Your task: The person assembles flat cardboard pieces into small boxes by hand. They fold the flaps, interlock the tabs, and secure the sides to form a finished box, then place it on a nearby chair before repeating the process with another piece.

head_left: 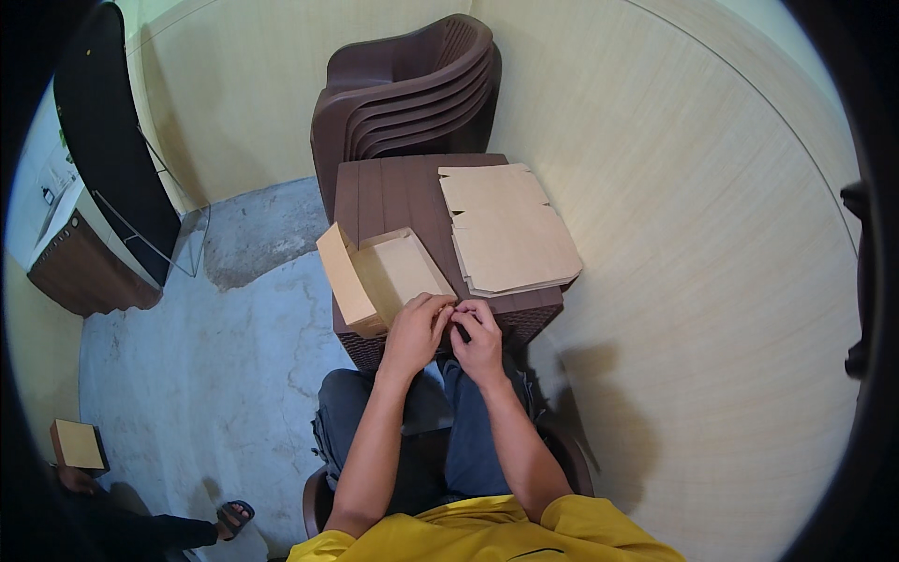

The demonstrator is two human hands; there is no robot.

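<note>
The fingers of the left hand (412, 332) and right hand (478, 347) are bent and drawn close together, their tips meeting at the near right corner of a cardboard box (344, 283). The left fingers lie partly curled along the box's near edge; the right ones curl inward, facing them. Whether either hand pinches the cardboard there I cannot tell, as the fingers hide that spot. The backs of both hands face up, and the forearms rise from below, converging on the corner with the elbows apart. The box stretches forward and left from the fingers, a tall panel upright along its left side. Just beyond the fingers to the right lies a stack of flat cardboard sheets (517, 234). Both rest on a brown table (384, 194). Farther ahead stand stacked brown chairs (412, 94). Below the fingers are the person's knees in dark trousers (351, 412). Well to the left and behind, another person's sandal (234, 517) rests on the floor (215, 356).
</note>
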